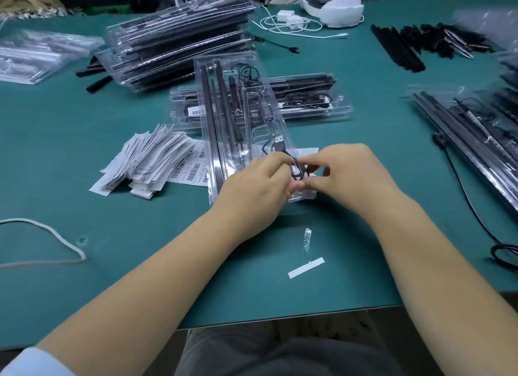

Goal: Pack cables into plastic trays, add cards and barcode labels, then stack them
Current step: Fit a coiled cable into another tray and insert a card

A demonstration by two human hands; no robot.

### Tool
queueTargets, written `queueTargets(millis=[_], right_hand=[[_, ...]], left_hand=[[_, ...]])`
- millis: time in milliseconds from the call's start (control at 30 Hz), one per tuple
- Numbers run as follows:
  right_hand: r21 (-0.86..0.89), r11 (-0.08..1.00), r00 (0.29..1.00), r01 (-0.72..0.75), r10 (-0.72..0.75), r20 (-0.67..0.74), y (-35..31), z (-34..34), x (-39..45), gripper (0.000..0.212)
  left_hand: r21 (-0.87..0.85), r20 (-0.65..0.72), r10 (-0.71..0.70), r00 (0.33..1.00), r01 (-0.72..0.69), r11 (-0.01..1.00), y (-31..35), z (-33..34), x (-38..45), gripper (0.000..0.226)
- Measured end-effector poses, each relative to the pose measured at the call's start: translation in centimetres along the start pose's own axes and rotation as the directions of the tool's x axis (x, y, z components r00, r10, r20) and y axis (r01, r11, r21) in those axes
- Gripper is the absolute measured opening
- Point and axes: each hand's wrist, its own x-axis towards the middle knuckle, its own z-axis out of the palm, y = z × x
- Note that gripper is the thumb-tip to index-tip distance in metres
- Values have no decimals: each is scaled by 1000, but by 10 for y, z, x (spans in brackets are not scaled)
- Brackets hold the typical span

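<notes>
The clear plastic tray lies lengthwise on the green table, its near end just in front of the person, so both hands reach it. The left hand and right hand meet over that end, fingers curled and pinching the black cable, apparently coiling it to fit the compartment. The barcode labels lie just left of the tray, within reach for the next step.

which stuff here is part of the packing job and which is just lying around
In use: clear tray, black cable pinched by left hand and right hand, barcode labels, packed stack.

Lying about: white charger cable, white strip, grey cord.
</notes>
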Motion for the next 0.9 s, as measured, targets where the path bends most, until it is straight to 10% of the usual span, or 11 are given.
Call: queueTargets(millis=[433,500,600,900], right_hand=[[41,989,986,-140,135,101,-10,21,4,26],[55,992,979,-116,105,175,-7,19,6,35],[65,991,984,-119,109,141,-7,21,9,37],[723,636,952,-271,290,101,8,18,12,36]], left_hand=[[-151,123,-88,989,106,983,-10,-12,0,37],[-216,188,-220,957,259,942,-23,-18,-1,59],[148,382,-309,871,272,951,-35,-17,-6,102],[239,525,-251,813,143,961,-47,-14,-6,112]])
